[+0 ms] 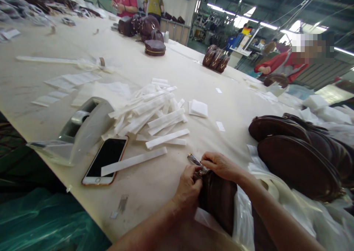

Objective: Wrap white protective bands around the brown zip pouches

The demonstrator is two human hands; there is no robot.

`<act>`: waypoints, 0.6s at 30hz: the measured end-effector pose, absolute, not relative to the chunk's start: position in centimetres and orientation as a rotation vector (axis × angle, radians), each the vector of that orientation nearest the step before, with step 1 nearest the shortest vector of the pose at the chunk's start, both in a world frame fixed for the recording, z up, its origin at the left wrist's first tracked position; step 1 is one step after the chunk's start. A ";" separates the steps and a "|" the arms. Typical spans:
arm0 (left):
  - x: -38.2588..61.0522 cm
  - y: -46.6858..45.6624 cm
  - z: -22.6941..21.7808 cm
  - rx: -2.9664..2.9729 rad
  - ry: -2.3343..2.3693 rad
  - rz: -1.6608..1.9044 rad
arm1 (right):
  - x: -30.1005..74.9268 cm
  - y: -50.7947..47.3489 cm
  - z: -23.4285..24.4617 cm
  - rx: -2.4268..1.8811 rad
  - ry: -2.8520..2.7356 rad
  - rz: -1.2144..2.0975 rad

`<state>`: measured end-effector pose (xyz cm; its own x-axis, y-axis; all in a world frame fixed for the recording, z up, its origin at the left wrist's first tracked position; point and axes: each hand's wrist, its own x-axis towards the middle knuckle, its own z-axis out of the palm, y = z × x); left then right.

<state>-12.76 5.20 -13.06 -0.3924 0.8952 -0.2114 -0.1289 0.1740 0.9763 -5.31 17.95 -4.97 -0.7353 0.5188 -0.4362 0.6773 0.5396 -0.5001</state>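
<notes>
A brown leather bag (218, 199) lies at the table's near edge, partly in a clear plastic sleeve. My left hand (189, 190) is closed on the bag's top end. My right hand (219, 165) pinches a small shiny metal fitting (195, 161) at that same end, with the fingers curled round it. Just to the left lies a pile of white paper strips (155, 114), and one long strip rests across a smartphone (106, 160).
A grey tape dispenser (83, 129) stands left of the phone. Stacked brown bags (298, 155) lie at the right, with more bags (215, 59) farther back. A small white pad (199, 108) sits mid-table. Other people work at the far end and at the right side.
</notes>
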 end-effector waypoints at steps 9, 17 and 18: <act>-13.2 5.9 -12.6 0.641 1.399 1.353 | -5.8 17.3 -5.3 1.048 2.534 -0.933; -13.2 5.9 -12.5 0.626 1.426 1.347 | -5.5 17.7 -5.5 0.914 2.521 -0.941; -13.2 5.9 -12.5 0.634 1.433 1.346 | -5.5 17.7 -5.4 0.893 2.516 -0.934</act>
<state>-13.23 5.91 -12.50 -0.3358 0.8875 -0.3156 -0.2596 0.2349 0.9367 -5.46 17.70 -5.42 -0.7567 0.4464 -0.4777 0.6500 0.5924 -0.4760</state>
